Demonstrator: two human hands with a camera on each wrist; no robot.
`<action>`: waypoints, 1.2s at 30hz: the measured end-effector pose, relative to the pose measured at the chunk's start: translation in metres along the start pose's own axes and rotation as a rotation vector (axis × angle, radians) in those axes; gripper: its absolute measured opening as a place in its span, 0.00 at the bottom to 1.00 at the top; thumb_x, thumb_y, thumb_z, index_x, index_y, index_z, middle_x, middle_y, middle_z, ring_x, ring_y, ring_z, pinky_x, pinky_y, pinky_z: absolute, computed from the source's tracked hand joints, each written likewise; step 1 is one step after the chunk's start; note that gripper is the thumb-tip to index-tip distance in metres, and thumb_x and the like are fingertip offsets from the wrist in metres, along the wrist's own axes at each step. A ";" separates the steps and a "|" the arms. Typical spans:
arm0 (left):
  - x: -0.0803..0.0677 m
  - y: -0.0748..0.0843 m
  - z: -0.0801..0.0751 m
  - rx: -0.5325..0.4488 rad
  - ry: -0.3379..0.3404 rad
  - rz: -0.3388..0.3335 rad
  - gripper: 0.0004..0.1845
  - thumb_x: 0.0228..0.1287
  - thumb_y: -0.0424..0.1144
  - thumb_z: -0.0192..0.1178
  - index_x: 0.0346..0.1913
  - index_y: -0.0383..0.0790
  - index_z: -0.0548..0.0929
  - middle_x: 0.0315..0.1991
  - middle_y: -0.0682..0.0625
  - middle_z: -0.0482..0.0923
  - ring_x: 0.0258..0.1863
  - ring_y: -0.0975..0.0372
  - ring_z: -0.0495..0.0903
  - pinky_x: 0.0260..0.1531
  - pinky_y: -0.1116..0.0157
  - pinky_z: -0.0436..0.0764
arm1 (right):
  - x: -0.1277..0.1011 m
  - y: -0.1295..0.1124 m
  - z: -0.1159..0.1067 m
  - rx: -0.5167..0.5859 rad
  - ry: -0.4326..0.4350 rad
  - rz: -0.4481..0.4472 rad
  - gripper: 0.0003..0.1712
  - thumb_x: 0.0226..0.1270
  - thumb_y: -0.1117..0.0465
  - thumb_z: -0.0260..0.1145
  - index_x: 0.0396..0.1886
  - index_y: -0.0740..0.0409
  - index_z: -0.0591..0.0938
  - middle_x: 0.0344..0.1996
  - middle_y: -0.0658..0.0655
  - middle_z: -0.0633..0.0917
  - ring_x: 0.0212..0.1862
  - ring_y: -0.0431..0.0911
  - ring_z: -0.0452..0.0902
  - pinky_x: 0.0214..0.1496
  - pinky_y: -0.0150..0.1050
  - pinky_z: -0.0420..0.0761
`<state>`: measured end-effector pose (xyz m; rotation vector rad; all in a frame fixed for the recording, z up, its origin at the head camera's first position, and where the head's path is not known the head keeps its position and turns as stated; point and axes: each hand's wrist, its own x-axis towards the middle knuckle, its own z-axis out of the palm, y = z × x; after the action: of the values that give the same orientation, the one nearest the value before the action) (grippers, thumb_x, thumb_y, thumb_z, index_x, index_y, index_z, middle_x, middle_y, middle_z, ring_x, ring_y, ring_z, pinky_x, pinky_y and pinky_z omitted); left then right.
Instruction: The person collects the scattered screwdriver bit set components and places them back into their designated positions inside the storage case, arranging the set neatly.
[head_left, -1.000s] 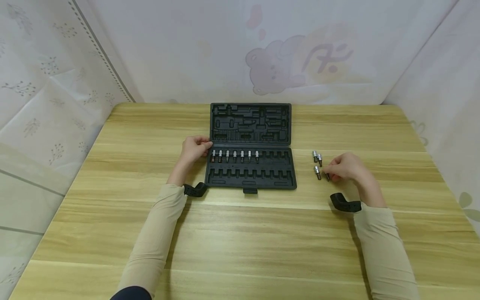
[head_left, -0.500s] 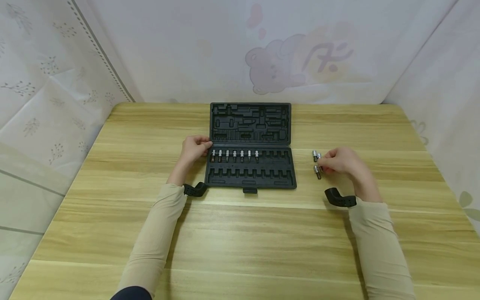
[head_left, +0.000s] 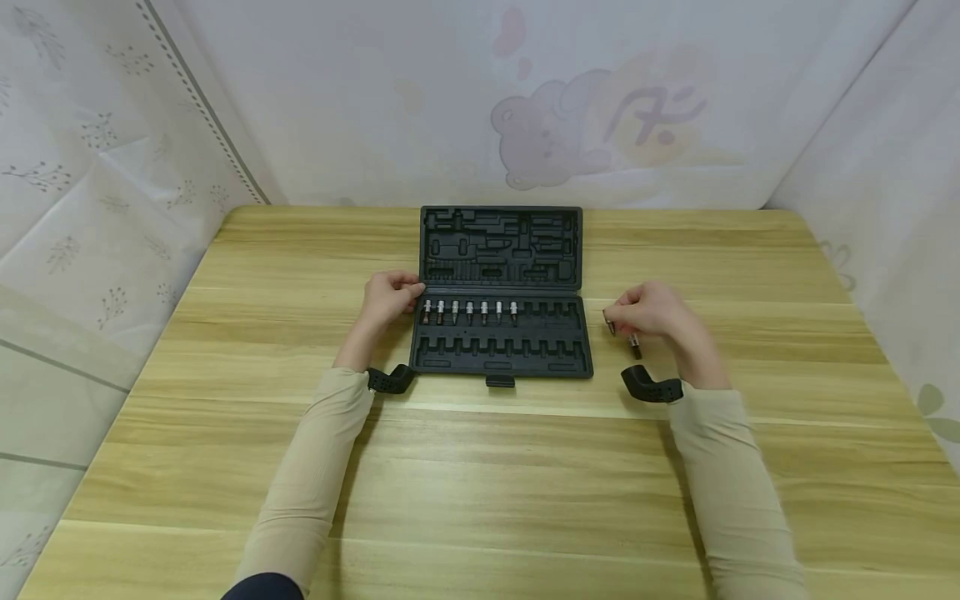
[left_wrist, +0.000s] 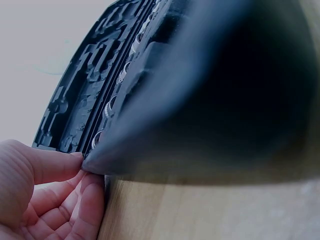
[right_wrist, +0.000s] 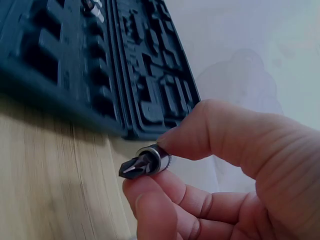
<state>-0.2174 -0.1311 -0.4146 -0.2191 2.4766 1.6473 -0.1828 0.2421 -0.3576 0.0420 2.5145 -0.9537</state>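
Observation:
A black plastic bit case (head_left: 465, 360) lies unfolded on the table, its lid part to the back. Several silver bit sockets (head_left: 484, 312) fill the left part of its rear slot row. At the case's left edge, near the hinge, my left hand (head_left: 387, 297) pinches the rim between thumb and curled fingers. Right of the case, my right hand (head_left: 651, 310) holds a bit socket (right_wrist: 150, 162) between thumb and fingers. Its dark cross-shaped tip shows in the right wrist view. Another bit socket (head_left: 635, 345) lies on the table below that hand, which may hide others.
A wooden table (head_left: 480, 492) carries everything. Patterned cloth (head_left: 450, 100) hangs behind it and at both sides. The case's latch (head_left: 500, 381) sticks out at the front. Black camera mounts (head_left: 651, 385) sit at both wrists.
My right hand has moved left from the loose bit sockets toward the case, with one bit socket in its fingers. The left hand and the case stay in place.

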 end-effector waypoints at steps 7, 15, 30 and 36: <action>0.000 -0.002 0.000 -0.002 0.006 0.004 0.15 0.65 0.34 0.58 0.51 0.28 0.79 0.37 0.40 0.80 0.23 0.65 0.74 0.27 0.72 0.78 | 0.010 -0.013 0.011 0.020 0.019 -0.025 0.17 0.63 0.59 0.60 0.37 0.71 0.82 0.21 0.54 0.83 0.27 0.47 0.80 0.29 0.40 0.79; -0.001 -0.002 0.000 -0.001 0.008 0.003 0.15 0.65 0.34 0.58 0.51 0.28 0.80 0.37 0.40 0.80 0.23 0.65 0.74 0.27 0.72 0.79 | 0.022 -0.028 0.026 0.059 0.033 -0.041 0.14 0.62 0.61 0.61 0.33 0.71 0.83 0.16 0.49 0.81 0.23 0.41 0.78 0.34 0.39 0.80; 0.001 -0.001 0.000 -0.013 0.010 -0.001 0.15 0.64 0.34 0.58 0.51 0.28 0.80 0.39 0.39 0.80 0.22 0.66 0.74 0.27 0.72 0.79 | 0.039 -0.053 0.045 -0.012 0.037 -0.055 0.14 0.62 0.58 0.62 0.31 0.66 0.85 0.17 0.50 0.82 0.23 0.43 0.79 0.25 0.33 0.74; 0.001 -0.001 0.000 -0.017 0.005 0.007 0.15 0.64 0.33 0.59 0.51 0.28 0.79 0.39 0.39 0.80 0.22 0.66 0.74 0.26 0.72 0.79 | 0.044 -0.059 0.056 0.005 0.045 -0.063 0.13 0.62 0.59 0.63 0.27 0.65 0.86 0.16 0.51 0.82 0.22 0.43 0.78 0.26 0.33 0.75</action>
<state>-0.2183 -0.1315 -0.4161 -0.2176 2.4711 1.6730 -0.2113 0.1561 -0.3760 -0.0142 2.5682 -0.9944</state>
